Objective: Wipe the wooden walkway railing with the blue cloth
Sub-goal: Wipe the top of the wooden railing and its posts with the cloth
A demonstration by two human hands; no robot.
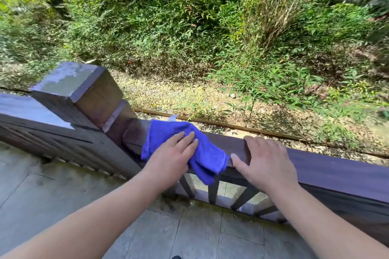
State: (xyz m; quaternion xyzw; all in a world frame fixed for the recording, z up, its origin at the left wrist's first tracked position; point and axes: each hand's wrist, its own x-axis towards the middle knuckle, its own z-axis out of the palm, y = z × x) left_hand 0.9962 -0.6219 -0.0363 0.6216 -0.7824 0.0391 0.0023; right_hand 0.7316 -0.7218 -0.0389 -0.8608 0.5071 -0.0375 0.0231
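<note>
A crumpled bright blue cloth (207, 156) drapes over the top edge of the dark wooden handrail (328, 167), just beside the square wooden post (75, 90). The left hand (171, 157) presses it flat, fingers extended and close together, likely to rub the wood. The right hand (264, 163) rests bare on the rail, fingers loosely curled over its far edge, apparently for support.
</note>
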